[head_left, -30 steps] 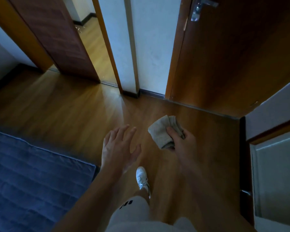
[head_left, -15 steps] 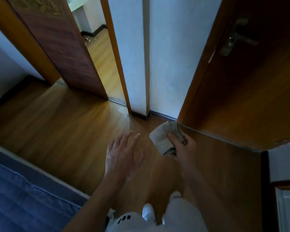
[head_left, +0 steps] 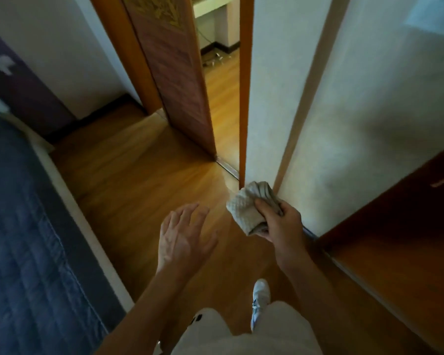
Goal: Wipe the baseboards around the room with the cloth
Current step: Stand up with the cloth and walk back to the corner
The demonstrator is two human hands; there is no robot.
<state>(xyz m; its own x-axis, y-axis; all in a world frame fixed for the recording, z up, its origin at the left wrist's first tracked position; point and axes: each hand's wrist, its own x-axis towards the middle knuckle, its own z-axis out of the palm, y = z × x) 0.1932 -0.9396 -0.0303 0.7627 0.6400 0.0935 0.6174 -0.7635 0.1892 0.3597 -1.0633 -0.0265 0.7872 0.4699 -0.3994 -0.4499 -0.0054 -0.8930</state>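
My right hand [head_left: 280, 221] grips a bunched grey cloth [head_left: 246, 203], held low in front of the white wall section between two doorways. The cloth covers the foot of that wall, so most of its baseboard is hidden; a short dark strip of baseboard [head_left: 308, 232] shows just right of my hand. Another dark baseboard [head_left: 100, 112] runs along the left wall. My left hand [head_left: 182, 237] hovers over the wooden floor with fingers spread, holding nothing.
A blue mattress [head_left: 23, 226] with a pale edge fills the left side. A brown door [head_left: 174, 73] stands open ahead onto another room. A dark wooden door [head_left: 400, 213] is at the right. My white shoe [head_left: 260, 293] is on the floor below my hands.
I have moved closer to the wall. My right hand carried the cloth forward to the foot of the wall between the doorways. My left hand stayed spread above the floor.
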